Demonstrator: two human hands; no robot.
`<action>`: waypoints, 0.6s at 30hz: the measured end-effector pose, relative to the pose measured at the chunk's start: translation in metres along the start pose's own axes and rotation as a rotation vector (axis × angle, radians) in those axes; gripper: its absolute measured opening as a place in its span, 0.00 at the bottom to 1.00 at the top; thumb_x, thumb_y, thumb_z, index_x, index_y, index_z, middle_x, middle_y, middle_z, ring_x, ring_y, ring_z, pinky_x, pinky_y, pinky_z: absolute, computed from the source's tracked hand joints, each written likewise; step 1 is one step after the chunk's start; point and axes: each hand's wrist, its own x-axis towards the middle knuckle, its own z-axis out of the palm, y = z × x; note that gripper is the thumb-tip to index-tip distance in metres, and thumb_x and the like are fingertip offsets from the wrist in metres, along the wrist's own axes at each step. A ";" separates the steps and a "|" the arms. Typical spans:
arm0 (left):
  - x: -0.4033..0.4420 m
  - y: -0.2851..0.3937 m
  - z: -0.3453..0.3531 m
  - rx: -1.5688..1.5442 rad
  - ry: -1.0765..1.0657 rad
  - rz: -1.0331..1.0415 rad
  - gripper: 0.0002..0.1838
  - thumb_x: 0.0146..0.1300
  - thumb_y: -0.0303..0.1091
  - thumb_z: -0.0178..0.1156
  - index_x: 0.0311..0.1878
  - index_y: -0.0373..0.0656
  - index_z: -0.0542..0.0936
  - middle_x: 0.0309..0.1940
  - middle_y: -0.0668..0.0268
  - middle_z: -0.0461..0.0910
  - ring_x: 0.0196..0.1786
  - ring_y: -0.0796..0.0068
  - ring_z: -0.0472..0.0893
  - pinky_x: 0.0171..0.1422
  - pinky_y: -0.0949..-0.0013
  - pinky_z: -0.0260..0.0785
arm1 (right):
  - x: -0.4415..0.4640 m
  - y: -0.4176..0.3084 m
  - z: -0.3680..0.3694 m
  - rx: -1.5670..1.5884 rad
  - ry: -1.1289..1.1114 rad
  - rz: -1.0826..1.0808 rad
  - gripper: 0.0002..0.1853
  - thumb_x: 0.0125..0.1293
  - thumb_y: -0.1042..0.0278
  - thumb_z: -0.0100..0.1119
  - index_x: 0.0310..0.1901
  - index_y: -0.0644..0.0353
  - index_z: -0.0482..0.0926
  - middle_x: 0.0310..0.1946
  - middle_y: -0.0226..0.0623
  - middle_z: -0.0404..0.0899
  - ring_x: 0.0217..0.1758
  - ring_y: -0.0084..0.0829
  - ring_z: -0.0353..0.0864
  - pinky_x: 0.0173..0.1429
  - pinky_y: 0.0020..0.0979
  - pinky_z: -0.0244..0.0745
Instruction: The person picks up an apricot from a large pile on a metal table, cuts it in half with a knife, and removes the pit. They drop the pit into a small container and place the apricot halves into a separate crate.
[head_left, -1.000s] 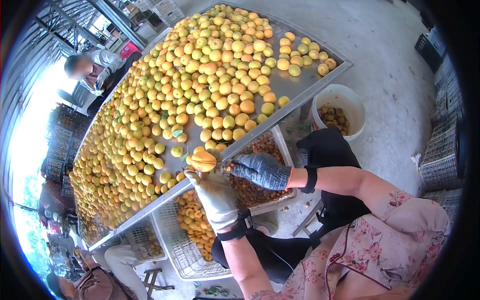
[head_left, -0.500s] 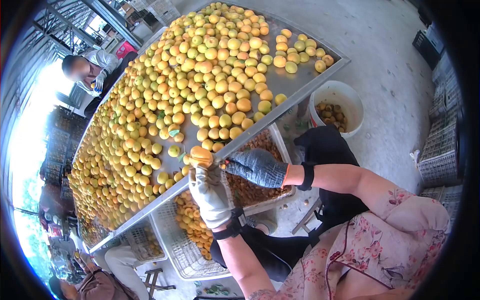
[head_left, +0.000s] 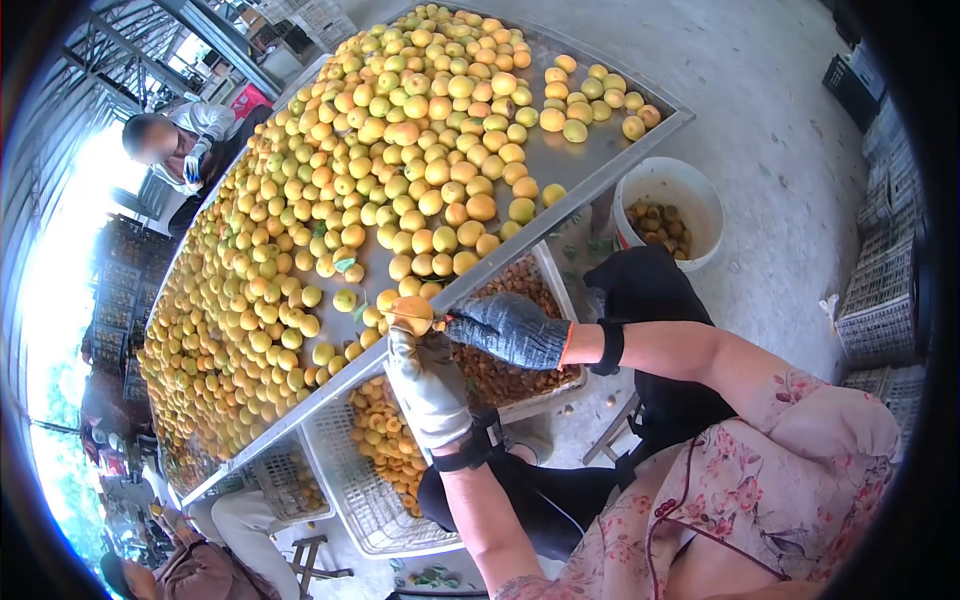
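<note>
My left hand [head_left: 428, 395], in a whitish glove, is closed around an apricot [head_left: 411, 314] at the near edge of the metal table. Close beside it, my right hand [head_left: 510, 330] wears a grey knit glove with an orange cuff. Its fingers are pinched together, and a small orange and dark tip [head_left: 441, 322] at them meets the apricot's side. What my right hand grips is too small to name. Below my hands sits a crate of brown pits [head_left: 525, 380]. Left of that, a white plastic crate [head_left: 365, 515] holds orange apricot halves [head_left: 390, 450].
Many whole apricots [head_left: 400, 170] cover the table, whose raised metal rim [head_left: 570, 215] runs under my hands. A white bucket [head_left: 705, 215] with fruit inside stands at its right corner. Co-workers sit at the far side [head_left: 195, 140] and lower left [head_left: 215, 565]. Stacked crates [head_left: 880, 300] line the right.
The apricot in my left hand now shows a rounder, fuller face. My right fingertips stay beside it. The far co-worker's hands have shifted slightly, and the whole view has moved a little.
</note>
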 end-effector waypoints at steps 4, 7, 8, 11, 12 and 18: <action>-0.004 0.004 0.012 0.125 0.027 0.090 0.20 0.70 0.41 0.53 0.57 0.36 0.69 0.48 0.62 0.77 0.49 0.76 0.77 0.54 0.73 0.68 | -0.002 0.003 0.002 0.036 0.041 0.008 0.17 0.69 0.54 0.53 0.38 0.61 0.79 0.30 0.48 0.80 0.33 0.51 0.79 0.37 0.45 0.71; -0.005 0.006 0.017 0.206 0.033 0.076 0.22 0.71 0.43 0.52 0.60 0.37 0.67 0.49 0.62 0.75 0.50 0.74 0.76 0.55 0.72 0.68 | -0.001 0.010 0.011 0.043 0.025 0.036 0.17 0.69 0.54 0.52 0.38 0.62 0.79 0.30 0.48 0.80 0.33 0.52 0.78 0.37 0.46 0.71; -0.003 0.001 0.020 0.205 0.035 0.076 0.22 0.71 0.43 0.52 0.60 0.37 0.67 0.49 0.62 0.75 0.50 0.74 0.76 0.55 0.72 0.68 | -0.001 0.011 0.014 0.046 0.009 0.064 0.17 0.70 0.54 0.51 0.39 0.62 0.79 0.29 0.49 0.79 0.33 0.52 0.78 0.38 0.46 0.71; 0.012 -0.017 0.005 0.070 0.151 0.113 0.33 0.66 0.64 0.48 0.56 0.40 0.71 0.44 0.62 0.79 0.51 0.67 0.76 0.61 0.58 0.66 | -0.004 0.006 0.010 -0.017 -0.037 0.029 0.17 0.70 0.53 0.51 0.38 0.61 0.78 0.29 0.50 0.79 0.32 0.52 0.78 0.37 0.47 0.71; 0.012 -0.012 0.006 0.070 0.153 0.119 0.33 0.66 0.64 0.48 0.56 0.40 0.71 0.44 0.62 0.79 0.51 0.67 0.76 0.61 0.58 0.66 | -0.006 0.006 0.010 -0.035 -0.063 0.043 0.17 0.70 0.53 0.51 0.39 0.61 0.78 0.29 0.50 0.79 0.32 0.52 0.78 0.37 0.48 0.71; 0.008 0.021 0.008 -0.335 0.140 0.113 0.29 0.68 0.61 0.47 0.56 0.43 0.71 0.49 0.60 0.76 0.51 0.64 0.75 0.64 0.52 0.64 | -0.019 0.012 -0.002 0.069 -0.051 -0.022 0.14 0.69 0.57 0.56 0.42 0.62 0.78 0.30 0.46 0.81 0.34 0.43 0.82 0.38 0.39 0.73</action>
